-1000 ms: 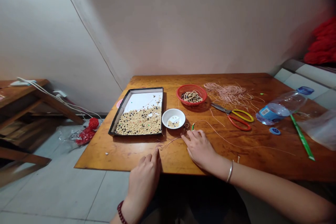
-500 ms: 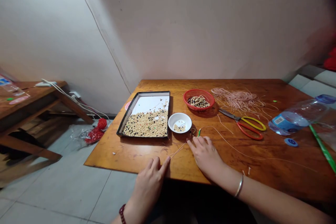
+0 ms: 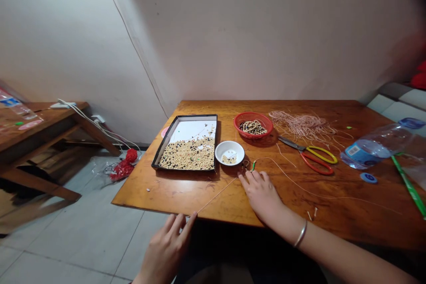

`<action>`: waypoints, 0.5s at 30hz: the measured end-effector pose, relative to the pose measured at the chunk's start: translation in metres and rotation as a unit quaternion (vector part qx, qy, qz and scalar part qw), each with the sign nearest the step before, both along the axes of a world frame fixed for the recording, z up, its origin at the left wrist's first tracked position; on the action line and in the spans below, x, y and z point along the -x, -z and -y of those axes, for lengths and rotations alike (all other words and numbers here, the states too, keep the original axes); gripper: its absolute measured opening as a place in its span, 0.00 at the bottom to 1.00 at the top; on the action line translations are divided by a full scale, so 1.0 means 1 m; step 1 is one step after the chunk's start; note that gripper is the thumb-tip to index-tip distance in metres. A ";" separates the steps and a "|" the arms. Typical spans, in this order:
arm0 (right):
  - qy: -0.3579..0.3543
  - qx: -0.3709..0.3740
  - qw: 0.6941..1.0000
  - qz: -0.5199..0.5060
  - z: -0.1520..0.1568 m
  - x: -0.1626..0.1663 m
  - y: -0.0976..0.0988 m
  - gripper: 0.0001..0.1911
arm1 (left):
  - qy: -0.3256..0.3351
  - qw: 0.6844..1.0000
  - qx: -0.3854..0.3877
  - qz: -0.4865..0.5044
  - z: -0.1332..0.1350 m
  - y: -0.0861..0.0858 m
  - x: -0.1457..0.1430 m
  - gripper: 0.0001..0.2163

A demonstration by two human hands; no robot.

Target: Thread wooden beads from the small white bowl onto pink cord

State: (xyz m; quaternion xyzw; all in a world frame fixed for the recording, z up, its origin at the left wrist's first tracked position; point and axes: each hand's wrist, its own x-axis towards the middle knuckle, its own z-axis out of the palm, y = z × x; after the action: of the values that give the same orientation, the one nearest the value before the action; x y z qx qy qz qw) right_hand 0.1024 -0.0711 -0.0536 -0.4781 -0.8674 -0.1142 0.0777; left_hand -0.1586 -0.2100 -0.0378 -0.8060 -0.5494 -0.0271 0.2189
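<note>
My left hand (image 3: 168, 242) is at the table's front edge, with its fingers pinching a thin pale pink thread (image 3: 216, 195). The thread stretches tight from there, up and right, to my right hand (image 3: 261, 193). That hand rests on the tabletop, its fingertips closed down on the thread, with the exact grip hidden. Just beyond its fingers lie a few green beads (image 3: 254, 165) and a dark brown loop (image 3: 245, 164). From near the green beads a long loose thread (image 3: 299, 185) curves away across the table to the right.
A black-rimmed tray (image 3: 217, 142) of cream and dark beads lies left of a white bowl (image 3: 229, 145). Behind are a red basket (image 3: 253, 134) of strung beads and a tangled thread heap (image 3: 301, 125). Scissors (image 3: 317, 159) and a plastic bottle (image 3: 369, 148) lie to the right.
My left hand has moved down and left to the table edge, drawing the thread out longer between my hands. My right hand has stayed nearly in place.
</note>
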 end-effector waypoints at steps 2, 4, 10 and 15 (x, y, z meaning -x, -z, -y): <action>0.002 0.008 1.000 0.002 0.001 0.000 0.001 0.23 | -0.018 1.000 -0.001 0.005 0.004 0.003 0.002 0.21; -0.005 0.015 1.000 0.003 0.001 -0.002 0.000 0.24 | -0.031 0.999 0.005 0.010 0.007 0.004 0.003 0.22; -0.016 -0.015 0.998 -0.051 -0.019 -0.048 -0.025 0.25 | -0.026 0.999 -0.015 0.037 0.006 0.009 0.009 0.20; 0.046 -0.065 0.995 -0.059 -0.061 -0.102 -0.039 0.14 | 0.105 0.985 -0.097 0.093 -0.009 0.023 0.025 0.20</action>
State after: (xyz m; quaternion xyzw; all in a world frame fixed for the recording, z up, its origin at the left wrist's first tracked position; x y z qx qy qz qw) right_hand 0.2041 -0.0100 -0.0148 -0.5175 -0.8289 -0.1454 0.1548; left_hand -0.1837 -0.2012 -0.0606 -0.8281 -0.4747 -0.1777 0.2396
